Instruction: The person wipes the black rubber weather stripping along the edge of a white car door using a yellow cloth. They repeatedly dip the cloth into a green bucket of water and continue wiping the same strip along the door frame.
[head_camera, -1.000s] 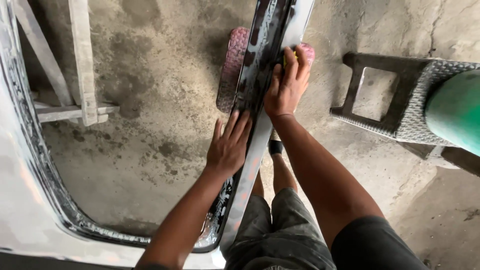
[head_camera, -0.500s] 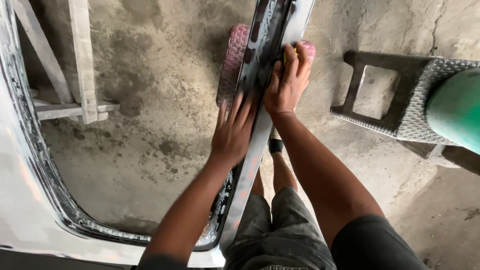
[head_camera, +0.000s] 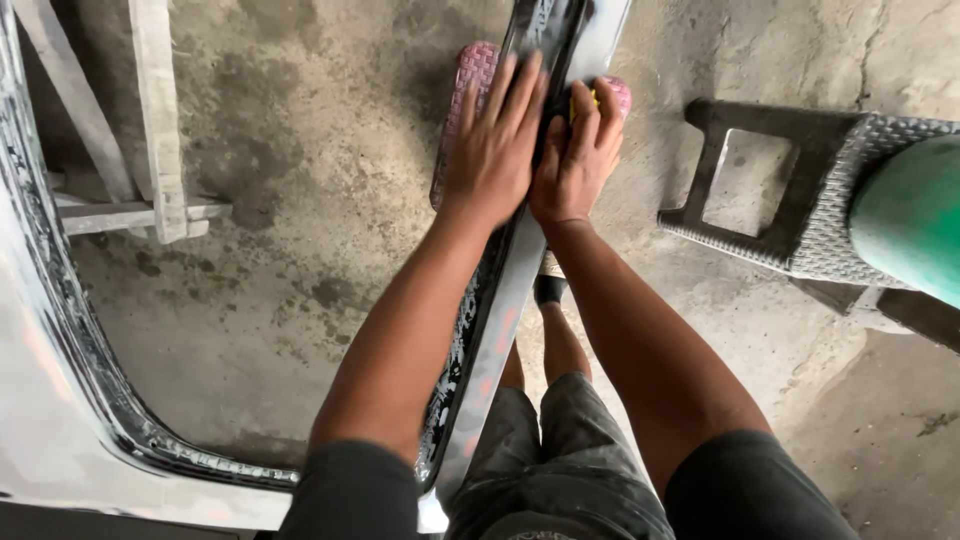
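L hand (head_camera: 492, 140) has slid up the long grey metal frame rail (head_camera: 490, 350) w/in the last sec, now lying flat & open beside R hand (head_camera: 575, 160), which is clenching a small yellow sanding pad (head_camera: 583, 100) on the rail's upper end; work is moving upward.

One head-worn camera looks steeply down, close over the floor (head_camera: 300, 250).

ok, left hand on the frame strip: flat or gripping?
Flat. The left hand lies palm-down on the grey frame strip, fingers spread and extended, none curled round its edge. The right hand beside it presses a yellow pad.
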